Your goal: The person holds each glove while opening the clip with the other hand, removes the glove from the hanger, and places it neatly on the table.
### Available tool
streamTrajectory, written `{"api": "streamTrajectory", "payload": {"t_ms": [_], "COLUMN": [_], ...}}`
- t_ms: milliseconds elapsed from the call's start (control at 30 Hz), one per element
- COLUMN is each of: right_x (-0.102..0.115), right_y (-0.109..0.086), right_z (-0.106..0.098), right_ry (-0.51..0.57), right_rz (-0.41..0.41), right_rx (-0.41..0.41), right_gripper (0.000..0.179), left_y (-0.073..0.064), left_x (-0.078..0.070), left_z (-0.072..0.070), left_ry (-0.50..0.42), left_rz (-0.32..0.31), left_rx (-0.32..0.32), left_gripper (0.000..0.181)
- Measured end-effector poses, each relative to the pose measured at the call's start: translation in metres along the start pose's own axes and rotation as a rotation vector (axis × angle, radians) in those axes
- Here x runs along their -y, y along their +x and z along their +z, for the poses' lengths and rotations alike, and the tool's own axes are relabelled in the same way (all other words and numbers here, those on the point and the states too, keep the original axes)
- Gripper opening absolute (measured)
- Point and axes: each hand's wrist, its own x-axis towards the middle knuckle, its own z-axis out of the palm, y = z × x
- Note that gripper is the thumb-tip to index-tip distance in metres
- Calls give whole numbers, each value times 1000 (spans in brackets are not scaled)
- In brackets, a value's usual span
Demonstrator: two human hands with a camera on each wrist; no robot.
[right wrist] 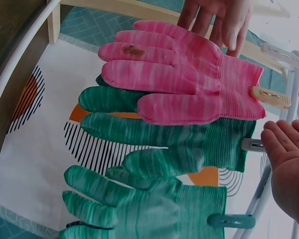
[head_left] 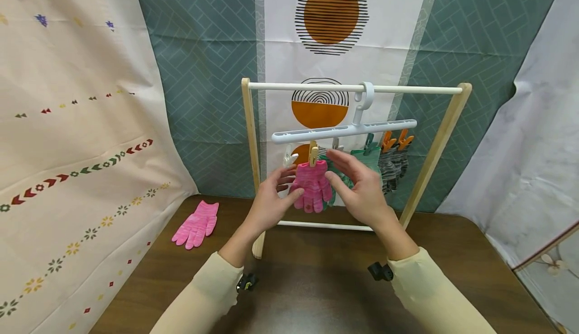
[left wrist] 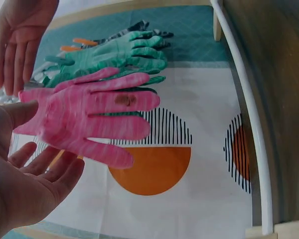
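Note:
A pink knit glove (head_left: 312, 186) hangs fingers down from a white hanger (head_left: 312, 134), its cuff held by a pale yellow clothespin (head_left: 313, 156). My left hand (head_left: 270, 199) is at the glove's left side, fingers loosely extended, the thumb overlapping the glove in the head view. On the other side my right hand (head_left: 362, 189) has its fingers stretched out beside the clothespin and cuff, gripping nothing. A brown spot (right wrist: 133, 51) shows on one glove finger. Green gloves (right wrist: 154, 211) hang just behind, clipped with a grey clothespin (right wrist: 252, 145) and a teal clothespin (right wrist: 231, 221).
Dark grey gloves (head_left: 392, 168) hang from orange clothespins (head_left: 404, 139) at the hanger's right. An unused white clothespin (head_left: 289, 159) is at its left end. The hanger hooks on a rack's white rod (head_left: 307, 87). Another pink glove (head_left: 197, 224) lies on the brown table (head_left: 312, 284).

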Motion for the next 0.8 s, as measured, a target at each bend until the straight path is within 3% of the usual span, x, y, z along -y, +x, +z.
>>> {"api": "streamTrajectory", "payload": {"t_ms": [133, 300, 800], "right_x": [1, 1, 2], "right_y": [5, 11, 24], "right_z": [4, 9, 20], "right_ry": [5, 26, 101], "right_rz": [2, 29, 123], "right_rx": [0, 4, 19], "right_gripper": [50, 48, 45], "left_y": [7, 11, 7], "left_x": [-1, -3, -5], "left_z": [6, 10, 12], "left_ry": [-6, -91, -216], "left_rz": [-12, -25, -66], "left_rx": [3, 17, 56], "left_gripper": [56, 50, 34]}}
